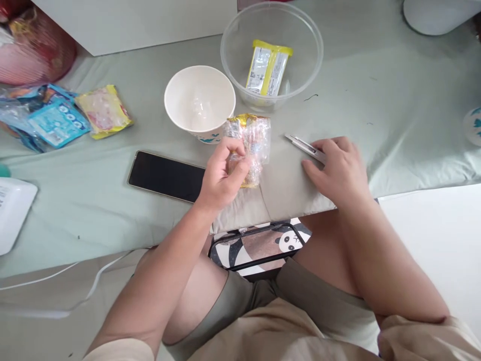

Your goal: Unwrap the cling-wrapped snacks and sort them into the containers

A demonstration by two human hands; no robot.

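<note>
My left hand (225, 173) is closed, thumb and index finger together, at a crinkled clear packet (259, 140) with gold edges. Part of the packet is hidden behind the fingers, and its contents are hard to make out. To the right, my right hand (340, 168) has its thumb and fingers around the rear end of a utility knife (300, 144), which points up and left over the cloth. Just behind the packet stands a white paper cup (201, 128) with a clear shiny piece inside. A dark phone (167, 175) lies partly under my left wrist.
A clear plastic tub (319, 47) holds a yellow-and-white packet (268, 67). Blue packets (60, 123) and a yellow packet (105, 110) lie at left. A white box (143, 22) stands behind. The green cloth (406, 95) covers the table; its front edge is near my knees.
</note>
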